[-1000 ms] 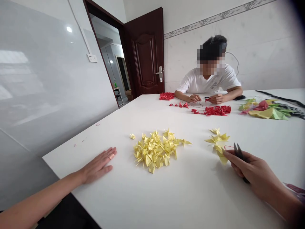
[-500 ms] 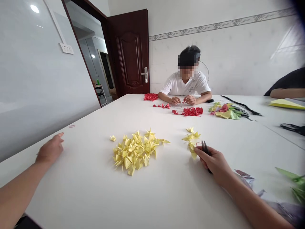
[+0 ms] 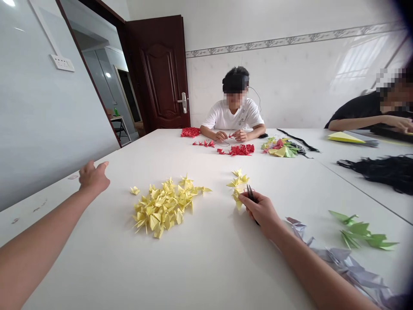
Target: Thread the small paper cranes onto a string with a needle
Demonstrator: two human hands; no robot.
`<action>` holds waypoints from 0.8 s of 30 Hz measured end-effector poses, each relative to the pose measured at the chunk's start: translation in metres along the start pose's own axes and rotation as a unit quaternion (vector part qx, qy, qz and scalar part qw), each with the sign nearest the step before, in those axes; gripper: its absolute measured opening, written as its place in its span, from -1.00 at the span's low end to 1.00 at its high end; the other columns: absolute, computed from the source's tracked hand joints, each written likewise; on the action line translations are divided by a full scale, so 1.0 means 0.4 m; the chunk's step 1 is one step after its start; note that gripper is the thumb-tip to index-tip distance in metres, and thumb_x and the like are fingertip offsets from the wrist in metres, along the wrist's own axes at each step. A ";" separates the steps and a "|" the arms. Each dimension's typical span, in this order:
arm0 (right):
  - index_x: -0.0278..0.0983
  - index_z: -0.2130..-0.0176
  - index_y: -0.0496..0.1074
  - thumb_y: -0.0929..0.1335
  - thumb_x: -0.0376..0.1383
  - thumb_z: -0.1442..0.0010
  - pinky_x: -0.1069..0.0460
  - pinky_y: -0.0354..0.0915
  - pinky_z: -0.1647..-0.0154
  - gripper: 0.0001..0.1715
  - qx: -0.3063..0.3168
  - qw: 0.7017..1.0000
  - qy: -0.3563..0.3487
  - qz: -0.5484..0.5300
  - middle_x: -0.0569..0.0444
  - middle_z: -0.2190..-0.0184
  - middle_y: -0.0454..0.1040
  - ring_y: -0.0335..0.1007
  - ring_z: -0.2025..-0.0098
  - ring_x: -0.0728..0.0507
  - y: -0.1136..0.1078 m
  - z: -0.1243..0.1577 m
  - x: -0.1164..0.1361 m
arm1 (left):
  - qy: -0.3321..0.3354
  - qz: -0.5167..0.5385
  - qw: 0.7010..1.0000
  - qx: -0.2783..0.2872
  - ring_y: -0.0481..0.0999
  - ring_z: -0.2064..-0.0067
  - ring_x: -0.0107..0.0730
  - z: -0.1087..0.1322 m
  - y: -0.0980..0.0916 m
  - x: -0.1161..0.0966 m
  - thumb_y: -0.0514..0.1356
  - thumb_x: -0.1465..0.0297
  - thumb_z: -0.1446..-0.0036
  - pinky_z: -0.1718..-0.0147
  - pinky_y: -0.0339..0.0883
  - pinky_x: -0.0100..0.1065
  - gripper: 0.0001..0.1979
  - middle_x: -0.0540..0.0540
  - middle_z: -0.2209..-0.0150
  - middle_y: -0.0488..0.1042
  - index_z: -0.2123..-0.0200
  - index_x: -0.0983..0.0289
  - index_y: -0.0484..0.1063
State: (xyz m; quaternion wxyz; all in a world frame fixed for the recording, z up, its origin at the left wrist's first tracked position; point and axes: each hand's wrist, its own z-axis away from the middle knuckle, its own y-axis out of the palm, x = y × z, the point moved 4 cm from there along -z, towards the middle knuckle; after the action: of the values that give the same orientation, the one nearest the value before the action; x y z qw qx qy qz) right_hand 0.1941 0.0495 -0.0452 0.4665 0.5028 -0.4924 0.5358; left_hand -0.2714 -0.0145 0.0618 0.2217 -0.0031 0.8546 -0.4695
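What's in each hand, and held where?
The right hand grips small black scissors around their middle, tips up. The left hand holds nothing.

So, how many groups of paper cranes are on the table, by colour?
Yellow: 2 (big yellow pile, small yellow cluster)
Red: 3 (far red heap, red row, near red heap)
Green: 1 (green cluster)
Pale purple: 1 (pale purple spread)
Mixed colours: 1 (mixed heap)
Total: 8

No words can be read here; the small print (image 3: 241,122) on the seated person's white T-shirt (image 3: 226,119) is too small to make out.
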 end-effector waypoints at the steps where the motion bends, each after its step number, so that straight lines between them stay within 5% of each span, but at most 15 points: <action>1: -0.29 0.45 0.39 0.43 -0.06 0.11 0.13 -0.10 0.67 -0.64 0.002 1.000 -0.001 -0.004 0.28 0.72 0.09 -0.06 0.66 0.06 0.000 0.000 0.002 | -0.014 0.017 1.000 -0.020 0.17 -0.17 0.14 -0.001 0.002 -0.033 0.02 0.50 -0.07 -0.12 -0.02 0.18 -0.62 0.18 -0.09 0.27 0.01 0.43 0.23; 4: -0.29 0.45 0.40 0.44 -0.05 0.10 0.13 -0.11 0.67 -0.63 0.014 1.000 -0.005 -0.022 0.29 0.72 0.07 -0.09 0.66 0.07 0.002 0.000 0.006 | -0.024 0.103 0.994 -0.023 0.49 0.12 -0.19 0.026 0.047 -0.180 -0.07 0.50 -0.14 0.09 0.37 -0.03 -0.66 0.21 -0.01 0.37 0.02 0.44 0.26; 7: -0.29 0.41 0.41 0.44 -0.03 0.08 0.14 -0.10 0.66 -0.61 0.028 0.998 -0.005 -0.048 0.28 0.71 0.10 -0.06 0.65 0.07 0.004 0.003 0.005 | 0.022 0.211 0.976 0.050 0.54 0.29 -0.46 0.117 0.151 -0.379 -0.02 0.49 -0.14 0.28 0.46 -0.35 -0.70 0.11 0.04 0.43 0.06 0.30 0.33; 9: -0.28 0.36 0.39 0.43 -0.01 0.06 0.14 -0.07 0.66 -0.59 0.036 0.997 -0.002 -0.068 0.28 0.71 0.12 -0.04 0.65 0.07 0.008 0.009 0.004 | 0.022 0.419 0.878 0.229 0.53 0.21 -0.37 0.212 0.252 -0.511 0.16 0.46 -0.04 0.25 0.43 -0.35 -0.69 0.19 0.06 0.44 0.08 0.31 0.37; 12: -0.28 0.33 0.37 0.41 0.02 0.04 0.14 -0.07 0.68 -0.55 0.048 0.995 0.004 -0.086 0.29 0.73 0.11 -0.04 0.68 0.06 0.020 0.022 0.004 | -0.049 0.559 0.751 0.348 0.52 0.20 -0.35 0.338 0.356 -0.638 0.28 0.35 0.02 0.27 0.41 -0.35 -0.62 0.20 0.12 0.47 0.08 0.25 0.38; 15: -0.29 0.35 0.38 0.42 0.02 0.06 0.14 -0.06 0.68 -0.55 0.062 0.994 0.002 -0.087 0.29 0.73 0.11 -0.04 0.68 0.06 0.033 0.029 0.005 | -0.082 0.604 0.698 0.375 0.53 0.31 -0.41 0.389 0.401 -0.682 0.28 0.27 0.00 0.28 0.37 -0.36 -0.65 0.10 0.33 0.51 0.13 0.26 0.39; 24: -0.28 0.24 0.42 0.19 -0.04 -0.21 0.05 0.25 0.39 -0.58 0.009 0.979 -0.157 0.128 0.02 0.38 0.46 0.37 0.37 -0.11 0.030 0.042 0.029 | -0.148 0.642 0.694 0.291 0.54 0.33 -0.40 0.341 0.421 -0.624 0.35 0.32 0.12 0.30 0.36 -0.37 -0.68 0.06 0.39 0.53 0.27 0.28 0.42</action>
State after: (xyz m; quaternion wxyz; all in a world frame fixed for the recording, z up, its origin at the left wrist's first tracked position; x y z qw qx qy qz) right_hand 0.1830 0.0319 -0.0341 0.3059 0.5177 -0.6149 0.5102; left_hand 0.0400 0.0235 -0.0425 0.5828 0.5412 0.4256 -0.4316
